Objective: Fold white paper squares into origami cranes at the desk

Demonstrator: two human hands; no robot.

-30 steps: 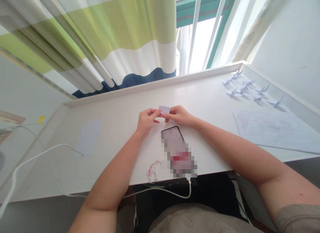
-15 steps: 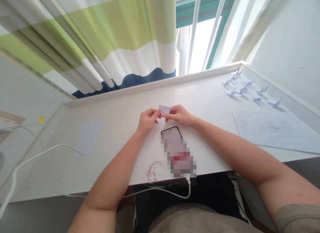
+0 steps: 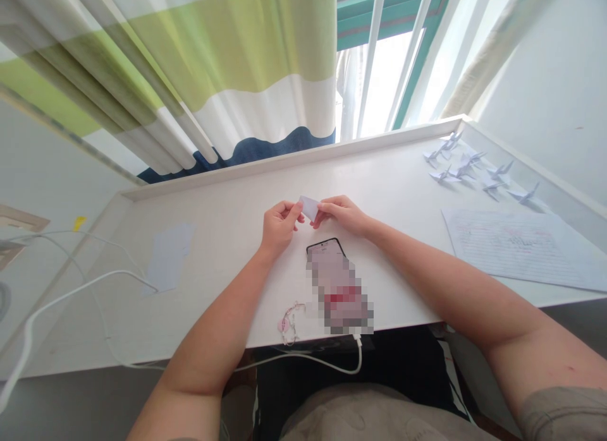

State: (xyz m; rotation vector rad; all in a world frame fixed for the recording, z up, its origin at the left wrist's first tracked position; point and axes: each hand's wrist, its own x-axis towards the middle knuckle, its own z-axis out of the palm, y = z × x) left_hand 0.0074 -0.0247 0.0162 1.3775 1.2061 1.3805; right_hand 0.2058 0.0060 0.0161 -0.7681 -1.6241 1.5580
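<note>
Between my two hands, above the middle of the white desk, is a small folded piece of white paper [image 3: 310,207]. My left hand [image 3: 281,226] pinches its left side between thumb and fingers. At its right side, my right hand [image 3: 342,213] grips the edge the same way, with the lower fingers curled beneath. The paper is tilted, and its back is hidden from me. Just below the hands lies a phone [image 3: 327,248], its screen mostly blurred out, with a white cable [image 3: 358,349] plugged into its lower end.
Several folded paper cranes [image 3: 490,187] stand at the back right. In front of them lie written sheets [image 3: 516,245]. Plain paper pieces [image 3: 168,258] lie at the left near a looped white cable [image 3: 95,278]. A beaded pink strap [image 3: 286,324] rests by the desk's front edge.
The folded paper has turned, its right side now lower. My right hand has shifted its grip, its thumb moving up along the paper's right edge. My left hand stays nearly in place.
</note>
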